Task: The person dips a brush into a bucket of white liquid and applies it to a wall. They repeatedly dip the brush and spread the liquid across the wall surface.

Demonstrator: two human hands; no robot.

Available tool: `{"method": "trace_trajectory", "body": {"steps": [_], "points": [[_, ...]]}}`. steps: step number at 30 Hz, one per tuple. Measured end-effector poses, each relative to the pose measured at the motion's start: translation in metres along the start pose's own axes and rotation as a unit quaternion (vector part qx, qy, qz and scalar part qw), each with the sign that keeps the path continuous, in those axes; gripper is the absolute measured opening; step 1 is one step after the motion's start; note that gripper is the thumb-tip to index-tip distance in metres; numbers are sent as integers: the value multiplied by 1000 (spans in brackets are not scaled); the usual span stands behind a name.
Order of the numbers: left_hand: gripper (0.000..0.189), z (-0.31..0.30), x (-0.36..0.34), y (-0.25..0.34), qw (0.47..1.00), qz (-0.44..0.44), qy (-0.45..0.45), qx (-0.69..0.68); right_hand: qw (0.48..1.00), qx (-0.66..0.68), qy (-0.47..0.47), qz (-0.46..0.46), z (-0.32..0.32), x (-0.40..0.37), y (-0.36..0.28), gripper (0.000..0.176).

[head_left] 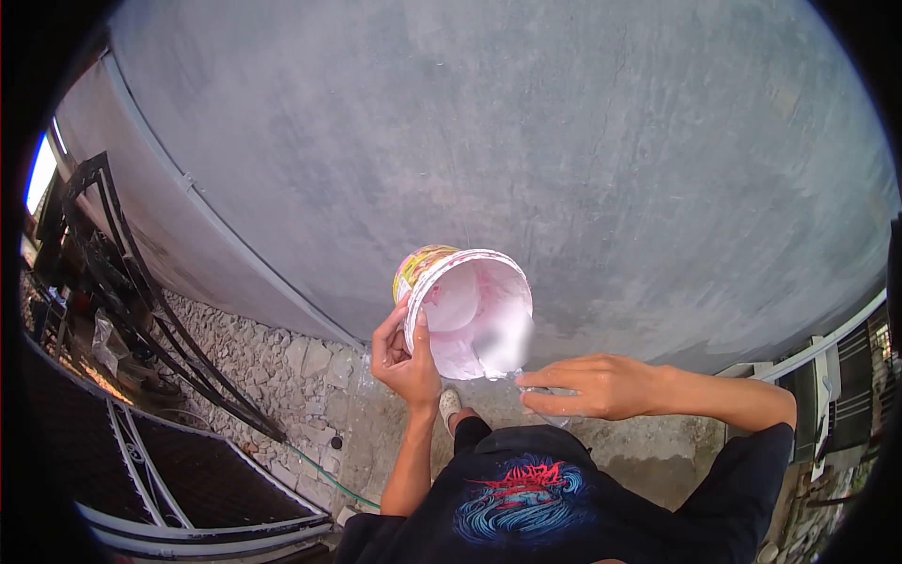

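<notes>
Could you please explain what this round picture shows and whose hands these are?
It is one picture from a wide-angle camera worn on a person's head, looking down, so the edges bend. No machine here: the two bare hands are the wearer's own. The left hand grips a bucket by its rim, tilted so its pink-white smeared inside shows. The right hand reaches to the bucket's lower rim; whether it holds anything is unclear. Behind is a grey wall; below, stony ground.

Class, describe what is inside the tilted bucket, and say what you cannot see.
Inside the bucket, pink and white smears coat the wall and bottom; the thumb of the left hand lies over the rim. A blurred patch hides part of the lower wall.
</notes>
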State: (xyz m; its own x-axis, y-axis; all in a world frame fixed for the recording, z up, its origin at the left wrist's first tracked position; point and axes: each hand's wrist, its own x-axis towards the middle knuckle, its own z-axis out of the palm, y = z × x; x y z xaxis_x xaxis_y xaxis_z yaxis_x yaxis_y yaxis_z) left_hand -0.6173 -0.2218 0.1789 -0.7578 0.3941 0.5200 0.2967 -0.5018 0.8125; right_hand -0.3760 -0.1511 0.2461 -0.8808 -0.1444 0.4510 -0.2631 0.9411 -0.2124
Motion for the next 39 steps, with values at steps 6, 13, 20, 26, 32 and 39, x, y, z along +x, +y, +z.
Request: {"method": "trace_trajectory", "body": {"steps": [6,13,20,26,32,39], "points": [[25,5,-5,8,995,94,-34,-11,998,34,-8,58,-8,1,-2,34],[21,5,-10,16,993,113,-29,-11,997,21,3,68,-5,4,0,34],[21,3,-12,16,991,129,-27,-11,996,23,-4,85,-3,5,6,43],[23,-1,-12,5,998,58,-6,-17,981,117,98,116,-14,6,10,35],[21,-13,-16,-30,993,-99,63,14,938,142,142,283,-66,-4,4,25],[23,-45,-39,-78,984,-139,80,72,935,-199,253,150,-115,-8,19,29]]}}
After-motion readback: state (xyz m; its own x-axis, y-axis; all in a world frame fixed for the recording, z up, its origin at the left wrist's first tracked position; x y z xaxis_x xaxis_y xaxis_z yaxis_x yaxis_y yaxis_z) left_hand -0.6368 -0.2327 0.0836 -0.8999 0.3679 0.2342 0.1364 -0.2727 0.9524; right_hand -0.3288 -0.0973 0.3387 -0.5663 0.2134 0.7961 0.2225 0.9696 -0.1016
